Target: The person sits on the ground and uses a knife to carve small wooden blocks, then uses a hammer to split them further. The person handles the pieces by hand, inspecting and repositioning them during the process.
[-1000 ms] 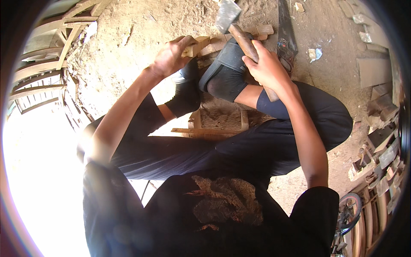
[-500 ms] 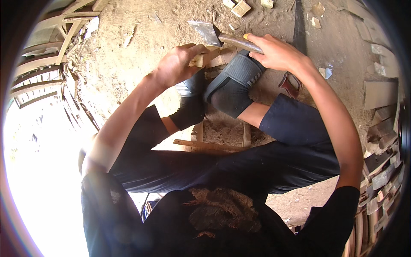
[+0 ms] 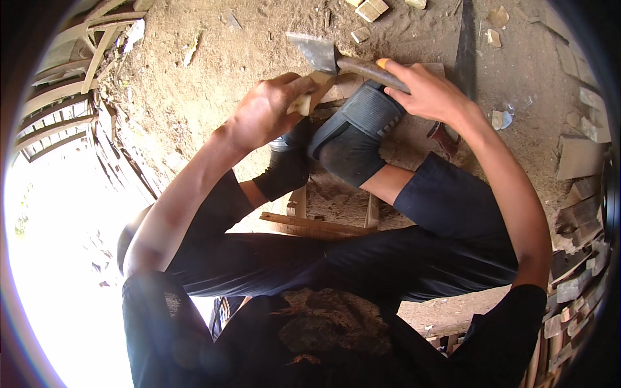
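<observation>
My left hand point(image 3: 268, 110) is closed around a short wood block point(image 3: 318, 92), held slantwise above my feet. The fingers of my right hand point(image 3: 430, 90) wrap the wooden handle of a hatchet point(image 3: 372, 71). Its broad grey metal head point(image 3: 315, 52) points left and sits at the upper end of the block; whether the edge touches the wood I cannot tell. Just below the handle is my right foot in a black strapped sandal point(image 3: 370, 107). My left foot point(image 3: 288, 165) is partly hidden by the left hand and the block.
Small wood offcuts point(image 3: 371, 10) lie on the dirt floor ahead. Right of my right hand are a reddish loop handle point(image 3: 445, 139) and a long dark strip point(image 3: 464, 52). Wood pieces are stacked at the right rim point(image 3: 576, 284), wooden frames point(image 3: 61, 77) at the left. A wooden bar point(image 3: 317, 226) crosses below my feet.
The hatchet and my right hand have shifted slightly right and down. My left hand and the block have dropped a little, and the block now slants more steeply.
</observation>
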`<state>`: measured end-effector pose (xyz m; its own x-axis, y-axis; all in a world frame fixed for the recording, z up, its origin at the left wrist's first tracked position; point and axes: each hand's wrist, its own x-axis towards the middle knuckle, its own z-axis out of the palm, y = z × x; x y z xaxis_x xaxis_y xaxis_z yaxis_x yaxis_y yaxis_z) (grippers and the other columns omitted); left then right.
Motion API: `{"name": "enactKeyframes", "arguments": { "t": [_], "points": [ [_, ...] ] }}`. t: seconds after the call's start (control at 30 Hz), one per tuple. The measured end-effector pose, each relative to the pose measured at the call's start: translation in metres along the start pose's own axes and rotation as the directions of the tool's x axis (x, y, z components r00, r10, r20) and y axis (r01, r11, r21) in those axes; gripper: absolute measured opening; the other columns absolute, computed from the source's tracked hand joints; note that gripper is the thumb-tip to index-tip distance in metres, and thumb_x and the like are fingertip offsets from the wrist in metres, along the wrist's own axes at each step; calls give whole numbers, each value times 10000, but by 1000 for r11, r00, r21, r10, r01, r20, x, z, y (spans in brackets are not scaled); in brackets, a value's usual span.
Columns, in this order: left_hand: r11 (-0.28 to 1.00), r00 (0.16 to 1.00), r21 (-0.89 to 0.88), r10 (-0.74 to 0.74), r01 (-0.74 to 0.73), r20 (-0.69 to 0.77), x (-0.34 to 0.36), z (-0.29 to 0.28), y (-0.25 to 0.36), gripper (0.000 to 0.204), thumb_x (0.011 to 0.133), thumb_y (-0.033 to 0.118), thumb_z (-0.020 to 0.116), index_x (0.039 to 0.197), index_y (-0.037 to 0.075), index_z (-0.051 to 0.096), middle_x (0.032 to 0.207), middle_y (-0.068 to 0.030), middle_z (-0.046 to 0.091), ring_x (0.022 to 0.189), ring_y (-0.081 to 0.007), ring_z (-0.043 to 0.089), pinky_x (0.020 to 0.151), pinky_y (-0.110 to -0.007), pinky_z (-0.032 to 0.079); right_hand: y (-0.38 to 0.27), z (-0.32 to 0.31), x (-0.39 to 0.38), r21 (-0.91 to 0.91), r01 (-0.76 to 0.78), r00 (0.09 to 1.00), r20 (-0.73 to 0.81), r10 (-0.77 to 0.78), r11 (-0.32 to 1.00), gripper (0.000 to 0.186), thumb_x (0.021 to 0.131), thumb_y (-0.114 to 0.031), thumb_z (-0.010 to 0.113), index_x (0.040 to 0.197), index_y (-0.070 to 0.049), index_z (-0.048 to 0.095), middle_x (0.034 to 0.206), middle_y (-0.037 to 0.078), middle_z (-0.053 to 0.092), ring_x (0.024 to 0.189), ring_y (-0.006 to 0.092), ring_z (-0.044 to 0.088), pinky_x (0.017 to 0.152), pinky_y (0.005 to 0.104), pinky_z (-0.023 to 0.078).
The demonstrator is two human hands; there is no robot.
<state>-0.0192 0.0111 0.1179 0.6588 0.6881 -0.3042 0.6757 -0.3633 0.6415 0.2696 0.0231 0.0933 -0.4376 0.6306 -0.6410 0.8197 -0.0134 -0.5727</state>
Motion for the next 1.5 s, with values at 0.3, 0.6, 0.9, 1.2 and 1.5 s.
{"name": "enactKeyframes", "arguments": {
  "t": [0.3,0.6,0.9,1.2,1.5],
  "points": [
    [999,998,1,48,-48,-36,-1,2,-1,486,677,-50,696,1144,30,586,1000,-160,620,889,-360,637,763,-397,541,11,14,-1,-39,61,980,-186,-67,997,435,928,-227,579,1327,-89,472,863,231,640,819,387,647,696,475,496],
    [998,997,-3,55,-55,-49,-3,3,1,474,668,-60,690,1122,26,583,975,-160,615,879,-360,636,754,-396,538,16,22,3,-77,46,989,-139,-56,996,470,928,-262,597,1346,-97,460,1076,255,612,915,399,621,764,453,484],
    [998,998,-15,52,-53,-44,-1,3,-2,460,666,-58,694,1105,25,586,966,-158,614,863,-359,637,741,-390,540,13,23,1,-8,28,995,-96,-28,1000,471,931,-257,593,1345,-69,468,1000,273,633,947,420,603,850,449,472],
    [999,996,-6,50,-51,-73,-1,3,0,440,671,-55,690,1091,38,596,963,-148,619,865,-360,642,738,-395,538,6,23,-3,1,7,996,-90,-7,1000,466,942,-263,573,1354,-75,463,1097,284,609,1002,433,590,869,466,466],
    [999,997,-17,49,-50,-65,-1,3,-1,423,682,-47,682,1086,49,603,963,-146,622,858,-356,641,739,-393,537,7,26,1,35,88,984,-159,-81,996,438,930,-225,591,1313,-40,486,922,265,649,845,410,640,767,463,490]
  ]
}}
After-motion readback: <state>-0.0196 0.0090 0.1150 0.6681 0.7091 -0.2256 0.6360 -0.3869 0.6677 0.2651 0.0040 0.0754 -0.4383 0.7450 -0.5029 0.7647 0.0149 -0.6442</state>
